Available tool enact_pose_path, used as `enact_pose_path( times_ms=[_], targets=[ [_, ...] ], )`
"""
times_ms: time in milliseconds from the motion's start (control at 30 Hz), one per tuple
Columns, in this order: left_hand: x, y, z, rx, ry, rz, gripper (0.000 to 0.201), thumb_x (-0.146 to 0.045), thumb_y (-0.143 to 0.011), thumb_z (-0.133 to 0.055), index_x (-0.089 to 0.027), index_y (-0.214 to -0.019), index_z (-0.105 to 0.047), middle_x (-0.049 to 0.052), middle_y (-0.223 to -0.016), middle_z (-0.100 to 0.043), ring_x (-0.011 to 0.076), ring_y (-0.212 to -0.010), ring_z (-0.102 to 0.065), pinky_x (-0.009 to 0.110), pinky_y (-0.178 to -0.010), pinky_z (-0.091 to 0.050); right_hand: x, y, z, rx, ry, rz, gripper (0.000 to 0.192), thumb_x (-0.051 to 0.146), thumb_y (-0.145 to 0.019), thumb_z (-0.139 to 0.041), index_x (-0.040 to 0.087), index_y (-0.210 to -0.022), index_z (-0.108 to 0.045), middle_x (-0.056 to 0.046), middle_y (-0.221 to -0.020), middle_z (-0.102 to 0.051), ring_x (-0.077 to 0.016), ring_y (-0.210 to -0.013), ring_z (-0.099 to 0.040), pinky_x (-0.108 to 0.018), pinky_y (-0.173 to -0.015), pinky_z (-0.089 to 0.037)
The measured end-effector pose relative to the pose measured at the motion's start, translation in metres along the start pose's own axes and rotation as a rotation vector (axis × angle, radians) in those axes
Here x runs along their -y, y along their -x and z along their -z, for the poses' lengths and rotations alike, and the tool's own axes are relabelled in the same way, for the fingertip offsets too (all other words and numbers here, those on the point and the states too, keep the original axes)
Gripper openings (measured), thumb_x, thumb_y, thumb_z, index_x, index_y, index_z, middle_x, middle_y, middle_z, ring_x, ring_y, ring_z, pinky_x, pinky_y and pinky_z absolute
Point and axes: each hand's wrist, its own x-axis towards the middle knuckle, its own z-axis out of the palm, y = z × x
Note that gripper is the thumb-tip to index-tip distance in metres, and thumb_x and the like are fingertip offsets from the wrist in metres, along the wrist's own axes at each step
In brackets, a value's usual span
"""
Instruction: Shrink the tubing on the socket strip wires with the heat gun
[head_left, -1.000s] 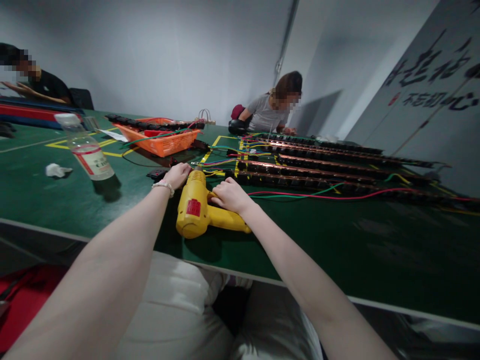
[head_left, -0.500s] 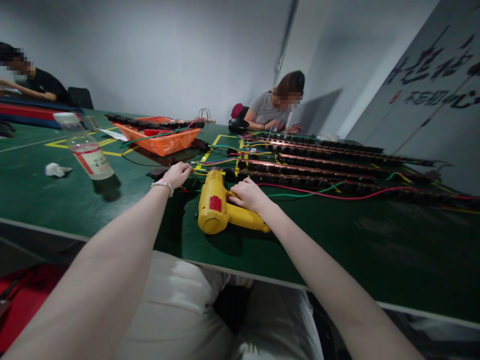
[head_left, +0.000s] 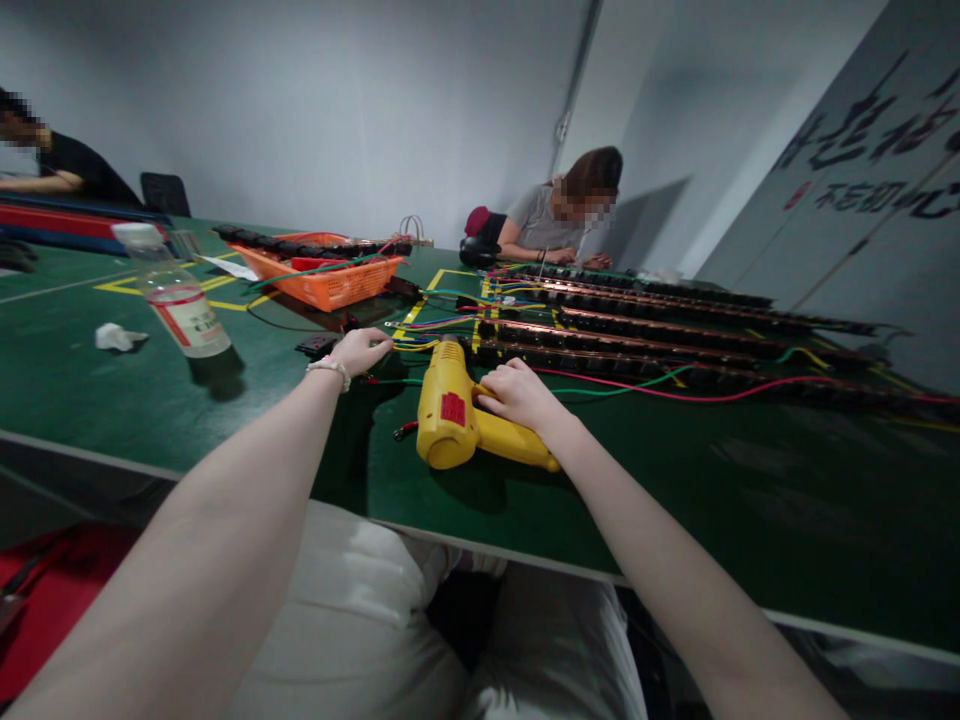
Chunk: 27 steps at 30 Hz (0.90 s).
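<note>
A yellow heat gun (head_left: pixel 450 420) lies on its side on the green table (head_left: pixel 750 480), nozzle pointing away from me. My right hand (head_left: pixel 519 396) is closed around it where the handle meets the body. My left hand (head_left: pixel 358 350), with a bead bracelet on the wrist, rests on the table left of the nozzle. Its fingertips are pinched together at the ends of a bundle of coloured wires (head_left: pixel 420 344). A red and a green wire (head_left: pixel 615 385) run off to the right from under my hands.
Long rows of black socket strips with copper bars (head_left: pixel 637 335) fill the table's far right. An orange basket (head_left: pixel 330 275), a plastic bottle (head_left: pixel 180 305) and a crumpled tissue (head_left: pixel 112 337) stand at left. One person (head_left: pixel 559 215) sits opposite, another (head_left: pixel 67 170) far left.
My right hand has slid the heat gun to the right, away from my left hand. My left hand has stayed in place by the wire ends.
</note>
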Motion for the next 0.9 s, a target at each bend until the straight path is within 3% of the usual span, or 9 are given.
enact_pose_path(
  times_ms=[167, 300, 367, 433, 533, 667, 733, 833, 900],
  targets=[
    [-0.009, 0.0, 0.004, 0.062, -0.047, 0.112, 0.054, -0.061, -0.081, -0.042, -0.017, -0.065, -0.07, 0.005, -0.066, -0.066, 0.0204, -0.068, -0.058, 0.028, -0.064, -0.041, 0.0, 0.0, 0.0, -0.003, 0.002, 0.001, 0.025, 0.031, -0.094, -0.053, 0.013, -0.084, -0.068, -0.008, -0.084, -0.069, -0.0195, -0.083, -0.058, -0.032, -0.082, -0.028],
    [-0.017, 0.002, 0.004, 0.067, -0.095, 0.113, 0.049, -0.055, -0.082, -0.042, -0.017, -0.058, -0.062, 0.003, -0.055, -0.058, 0.0168, -0.056, -0.053, 0.027, -0.053, -0.033, 0.0, 0.001, 0.002, -0.002, 0.018, 0.001, 0.025, 0.031, -0.094, -0.053, 0.013, -0.085, -0.068, -0.009, -0.086, -0.07, -0.0198, -0.083, -0.058, -0.032, -0.083, -0.028],
    [-0.02, 0.002, 0.003, 0.063, -0.074, 0.115, 0.037, -0.046, -0.082, -0.045, -0.017, -0.069, -0.065, 0.002, -0.06, -0.062, 0.0164, -0.058, -0.055, 0.026, -0.052, -0.034, 0.001, 0.001, 0.002, -0.001, 0.029, -0.001, 0.025, 0.032, -0.094, -0.053, 0.013, -0.086, -0.068, -0.009, -0.086, -0.07, -0.02, -0.084, -0.058, -0.032, -0.083, -0.028],
    [-0.023, 0.002, 0.001, 0.085, -0.027, 0.146, 0.03, -0.037, -0.08, -0.048, -0.018, -0.092, -0.067, 0.001, -0.066, -0.067, 0.0163, -0.059, -0.058, 0.024, -0.053, -0.037, 0.001, 0.001, 0.003, 0.001, 0.037, -0.002, 0.025, 0.032, -0.094, -0.053, 0.013, -0.086, -0.068, -0.009, -0.087, -0.07, -0.0202, -0.084, -0.058, -0.032, -0.084, -0.028],
    [-0.028, 0.0, -0.001, 0.149, -0.029, 0.213, 0.044, -0.03, -0.077, -0.05, -0.017, -0.117, -0.062, 0.001, -0.066, -0.068, 0.0181, -0.061, -0.061, 0.025, -0.055, -0.041, 0.002, 0.0, 0.004, 0.009, 0.043, -0.004, 0.025, 0.032, -0.094, -0.053, 0.013, -0.086, -0.068, -0.009, -0.088, -0.071, -0.0205, -0.085, -0.059, -0.032, -0.084, -0.028],
    [-0.032, -0.005, -0.002, 0.201, -0.135, 0.271, 0.052, -0.031, -0.077, -0.051, -0.018, -0.125, -0.063, 0.002, -0.058, -0.065, 0.0218, -0.063, -0.063, 0.027, -0.057, -0.042, 0.003, 0.0, 0.005, 0.022, 0.041, -0.013, 0.025, 0.031, -0.094, -0.053, 0.013, -0.087, -0.068, -0.009, -0.089, -0.071, -0.0203, -0.086, -0.059, -0.032, -0.084, -0.028],
    [-0.03, -0.008, -0.003, 0.224, -0.114, 0.29, 0.062, -0.031, -0.077, -0.052, -0.018, -0.137, -0.054, 0.002, -0.06, -0.066, 0.0221, -0.062, -0.064, 0.027, -0.058, -0.044, 0.003, 0.0, 0.004, 0.02, 0.04, -0.014, 0.025, 0.031, -0.094, -0.053, 0.013, -0.087, -0.068, -0.009, -0.089, -0.071, -0.02, -0.085, -0.059, -0.032, -0.084, -0.028],
    [-0.025, -0.011, -0.006, 0.248, -0.026, 0.271, 0.084, -0.031, -0.073, -0.058, -0.015, -0.151, -0.033, 0.003, -0.075, -0.07, 0.0216, -0.067, -0.065, 0.027, -0.063, -0.048, 0.003, 0.001, 0.004, 0.007, 0.04, -0.009, 0.025, 0.031, -0.094, -0.053, 0.013, -0.086, -0.068, -0.009, -0.087, -0.07, -0.0197, -0.083, -0.058, -0.033, -0.083, -0.028],
    [-0.021, -0.013, -0.008, 0.232, -0.018, 0.228, 0.09, -0.033, -0.068, -0.064, -0.015, -0.151, -0.034, 0.007, -0.093, -0.071, 0.0238, -0.082, -0.067, 0.029, -0.073, -0.051, 0.003, 0.001, 0.004, 0.001, 0.037, -0.005, 0.024, 0.031, -0.094, -0.053, 0.013, -0.086, -0.068, -0.009, -0.087, -0.07, -0.0196, -0.083, -0.058, -0.033, -0.083, -0.028]
  ],
)
